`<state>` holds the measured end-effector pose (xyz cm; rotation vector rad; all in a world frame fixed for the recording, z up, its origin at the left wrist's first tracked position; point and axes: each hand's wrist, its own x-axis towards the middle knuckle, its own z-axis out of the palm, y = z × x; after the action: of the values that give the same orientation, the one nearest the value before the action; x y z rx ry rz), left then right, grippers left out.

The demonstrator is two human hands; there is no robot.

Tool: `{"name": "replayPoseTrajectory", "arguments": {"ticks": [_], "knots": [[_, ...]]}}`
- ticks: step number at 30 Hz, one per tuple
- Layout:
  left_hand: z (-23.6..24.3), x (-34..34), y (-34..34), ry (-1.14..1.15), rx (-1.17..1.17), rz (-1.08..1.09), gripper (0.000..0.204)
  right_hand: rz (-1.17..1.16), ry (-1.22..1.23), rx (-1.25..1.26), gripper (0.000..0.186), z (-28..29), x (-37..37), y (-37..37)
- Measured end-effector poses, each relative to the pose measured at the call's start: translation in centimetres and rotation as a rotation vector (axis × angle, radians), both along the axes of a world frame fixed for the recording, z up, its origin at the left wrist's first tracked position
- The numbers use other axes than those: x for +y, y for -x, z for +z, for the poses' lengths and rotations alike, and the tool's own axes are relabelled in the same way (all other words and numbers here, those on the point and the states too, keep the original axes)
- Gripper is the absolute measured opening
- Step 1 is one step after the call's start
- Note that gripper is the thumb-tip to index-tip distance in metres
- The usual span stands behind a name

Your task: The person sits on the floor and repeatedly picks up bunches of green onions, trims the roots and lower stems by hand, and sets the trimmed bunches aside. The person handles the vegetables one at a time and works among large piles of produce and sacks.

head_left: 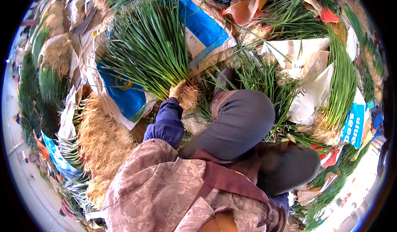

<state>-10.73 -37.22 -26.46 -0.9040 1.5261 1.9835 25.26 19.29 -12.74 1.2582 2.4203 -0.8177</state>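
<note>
My left hand (177, 90), which appears to wear a yellowish glove, is closed round the lower stems of a big bundle of scallions (151, 45). Their long green leaves fan out away from me toward the upper left. Tan, stringy roots (190, 98) stick out beside the hand on its right. Beneath the bundle lies a blue and white woven sack (202, 21), partly covered by the leaves. My right hand is not visible.
Rooted scallions (103, 145) are heaped at my left, roots facing me. Another long bunch (341, 79) lies at the right beside a white sack (312, 93). Loose leaves (256, 74) cover the ground ahead of my bent knee (248, 118). A red and yellow sack (250, 2) lies farther off.
</note>
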Motion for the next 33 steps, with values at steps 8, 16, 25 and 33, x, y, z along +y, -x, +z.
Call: {"name": "replayPoseTrajectory", "arguments": {"ticks": [8, 16, 25, 33], "knots": [[0.3, -2.5, -2.2, 0.401, 0.138, -0.493, 0.025, 0.332, -0.114, 0.095, 0.081, 4.1, -10.5, 11.9], [6.0, -2.8, -11.9, 0.510, -0.060, -1.055, 0.025, 0.437, -0.475, 0.197, 0.064, -5.1, -15.8, 7.3], [14.1, -10.0, -8.9, 0.744, -0.070, -1.014, 0.024, 0.176, -0.182, 0.109, 0.058, -4.2, -11.3, 9.1], [15.8, -10.4, -7.5, 0.758, -0.004, -1.064, 0.024, -0.666, -0.123, 0.465, 0.062, -2.9, -6.1, 1.9]]}}
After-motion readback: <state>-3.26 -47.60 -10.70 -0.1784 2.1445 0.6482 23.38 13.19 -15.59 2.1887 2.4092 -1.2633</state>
